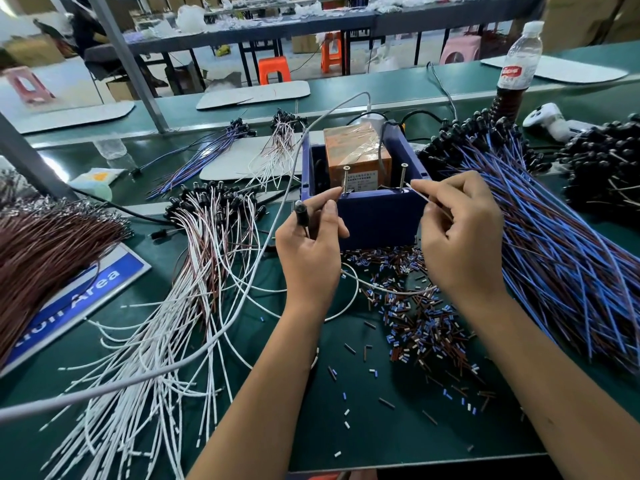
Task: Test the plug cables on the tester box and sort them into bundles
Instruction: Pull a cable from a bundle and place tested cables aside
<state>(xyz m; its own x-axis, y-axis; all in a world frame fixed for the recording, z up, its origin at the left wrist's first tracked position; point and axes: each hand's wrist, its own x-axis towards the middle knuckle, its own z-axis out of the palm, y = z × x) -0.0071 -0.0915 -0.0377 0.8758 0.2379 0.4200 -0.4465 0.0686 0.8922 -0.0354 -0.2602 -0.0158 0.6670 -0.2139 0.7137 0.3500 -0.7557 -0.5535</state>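
Note:
The blue tester box (pixel 375 216) stands at the table's middle with an orange unit (pixel 356 157) inside and two upright screws (pixel 345 180) on its front rim. My left hand (pixel 311 240) grips a black plug (pixel 300 213) and holds a wire end at the left screw. My right hand (pixel 460 230) pinches a thin white wire (pixel 417 192) whose tip lies near the right screw (pixel 402 176). A pile of white and brown plug cables (pixel 194 271) lies to the left. A big heap of blue and brown plug cables (pixel 561 244) lies to the right.
Cut insulation bits (pixel 415 317) litter the green mat in front of the box. A brown wire bundle (pixel 41 251) and a blue sign (pixel 86 296) lie far left. A bottle (pixel 519 60) stands at the back right. A grey cable (pixel 277 216) crosses the table.

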